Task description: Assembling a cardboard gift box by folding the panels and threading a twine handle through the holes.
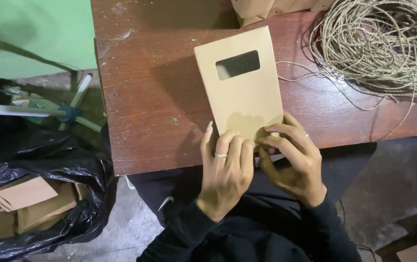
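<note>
Item 1: flat kraft-paper bag (241,87) with 1 rectangular window cut near its far end, lying tilted on the reddish-brown wooden table (140,97), centre of the frame, its near end reaching the table's front edge. Item 2: left hand (225,172), lower centre, 1 ring on a finger, fingers (233,145) curled down and pressing on the bag's near edge; no closed grip around it, rather a flat pinning hold. Item 3: right hand (293,162), just beside the left, 1 ring also, fingers bent and pinching the bag's near corner against the thumb, touching the paper. Both hands meet at the same edge. Step in hand, as judged: creasing or folding the bottom end of the bag, partway done, the fold line itself hidden under the fingers. The next move would seem to call for firm, even pressure along that edge while the bag is kept from sliding on the table. Item 4: loose coil of brown twine (388,43), upper right, well apart from the hands, 1 strand trailing toward the bag. Item 5: black plastic sack (43,160), lower left, on the floor, holding more brown paper pieces (21,194). Item 6: further folded paper stock (266,9) at the top edge, partly cut off.
</note>
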